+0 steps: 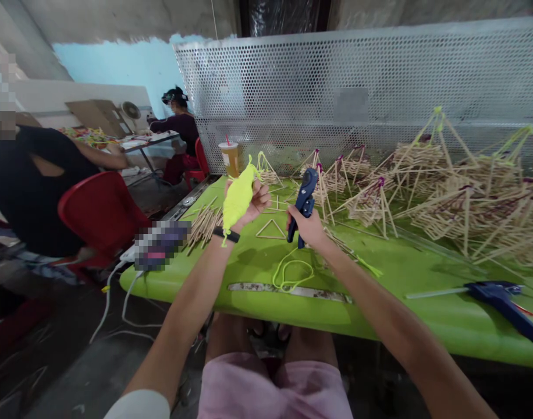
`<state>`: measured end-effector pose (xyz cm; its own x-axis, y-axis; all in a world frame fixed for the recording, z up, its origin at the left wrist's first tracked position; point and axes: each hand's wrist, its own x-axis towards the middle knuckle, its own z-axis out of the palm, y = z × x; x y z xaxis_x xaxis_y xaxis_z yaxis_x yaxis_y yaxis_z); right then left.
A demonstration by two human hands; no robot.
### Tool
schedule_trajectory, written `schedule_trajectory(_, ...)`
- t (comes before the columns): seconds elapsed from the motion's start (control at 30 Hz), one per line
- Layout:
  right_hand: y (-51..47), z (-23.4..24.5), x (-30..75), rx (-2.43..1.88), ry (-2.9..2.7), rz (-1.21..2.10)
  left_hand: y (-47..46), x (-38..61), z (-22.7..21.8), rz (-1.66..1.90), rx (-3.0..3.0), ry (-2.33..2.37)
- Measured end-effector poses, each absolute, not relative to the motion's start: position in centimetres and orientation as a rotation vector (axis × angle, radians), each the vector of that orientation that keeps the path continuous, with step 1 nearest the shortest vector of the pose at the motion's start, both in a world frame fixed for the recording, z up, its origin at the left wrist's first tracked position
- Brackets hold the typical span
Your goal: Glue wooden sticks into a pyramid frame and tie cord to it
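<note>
My left hand [254, 202] is raised over the green table [406, 302] and closed on a bundle of neon yellow yarn [237, 198]. A strand hangs from it past my wrist. My right hand [309, 226] grips a blue cutter tool [305, 199] held upright, its jaws at the top. A loop of yellow yarn [291, 273] lies on the table below both hands. A flat stick triangle [270, 230] lies between my hands, and loose wooden sticks [204, 223] are piled left of my left hand.
Several stick pyramids [458, 186] crowd the back and right of the table before a perforated metal screen [358, 93]. A blue glue gun [502, 297] lies at right. A drink cup [230, 157], a power strip [157, 244], red chairs [101, 215] and two other people are at left.
</note>
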<state>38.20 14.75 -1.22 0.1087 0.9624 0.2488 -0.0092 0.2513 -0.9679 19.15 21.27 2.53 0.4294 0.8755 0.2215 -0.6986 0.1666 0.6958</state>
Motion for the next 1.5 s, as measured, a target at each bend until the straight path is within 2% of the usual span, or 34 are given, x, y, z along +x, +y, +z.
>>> schedule_trajectory(0.1, 15.0, -0.6, 38.7, -1.038, -1.136, 0.901, 21.7, 18.7, 2.7, 1.139, 0.802, 0.167)
schedule_trajectory(0.3, 15.8, -0.6, 40.0, -1.089, -1.105, 0.674, 22.4, 18.1, 3.0, 1.224, 0.786, 0.315)
schedule_trajectory(0.67, 15.6, -0.4, 40.8, -1.393, -1.096, 0.471, 22.0, 18.1, 3.7, 1.393, 0.822, 0.380)
schedule_trajectory(0.93, 15.6, -0.1, 41.0, -1.485, -1.049, 0.506, 21.9, 17.9, 4.0, 1.490, 0.893, 0.453)
schedule_trajectory(1.3, 15.7, -0.3, 40.8, -1.618, -1.073, 0.472, 21.1, 16.9, 4.0, 1.318, 0.927, 0.303)
schedule_trajectory(1.5, 15.8, -0.3, 41.0, -1.591, -1.040, 0.467, 20.9, 16.1, 3.4, 1.386, 0.942, 0.292)
